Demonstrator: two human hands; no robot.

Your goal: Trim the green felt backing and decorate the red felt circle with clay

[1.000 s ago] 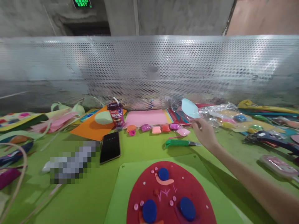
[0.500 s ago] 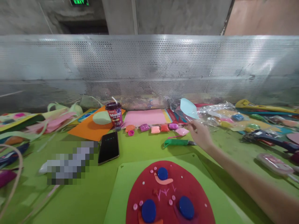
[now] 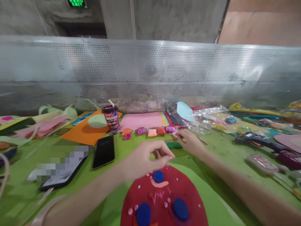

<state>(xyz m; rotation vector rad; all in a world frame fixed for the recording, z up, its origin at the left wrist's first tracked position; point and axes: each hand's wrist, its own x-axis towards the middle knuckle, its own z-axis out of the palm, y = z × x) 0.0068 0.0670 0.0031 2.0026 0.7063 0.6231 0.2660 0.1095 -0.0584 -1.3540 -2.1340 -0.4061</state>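
Observation:
My left hand (image 3: 149, 158) hovers over the top of a dark red paper disc (image 3: 162, 194). Its thumb and forefinger are pinched together; a tiny pale speck shows at the tips, too small to name. Farther back, my right hand (image 3: 191, 141) has its fingers closed at a pale pink clay packet (image 3: 175, 133), which they partly cover. Close to that hand lies a green-handled tool (image 3: 173, 145), its far end hidden. The disc rests on a light green sheet (image 3: 216, 191) and carries blue discs (image 3: 181, 208), small pink dots and a peach curved strip (image 3: 160, 183).
A row of coloured clay packets (image 3: 152, 132) runs before a pink paper stack (image 3: 142, 121). To the left stand a lidded cup (image 3: 111, 121), a phone (image 3: 103, 152) and a partly blurred tablet (image 3: 68, 171). Plastic bags (image 3: 209, 114) and scissors (image 3: 255, 138) lie right.
My left hand has come into view from the lower left, over the disc. My right hand has moved slightly nearer and lower, onto the pale pink packet. The view has shifted a little.

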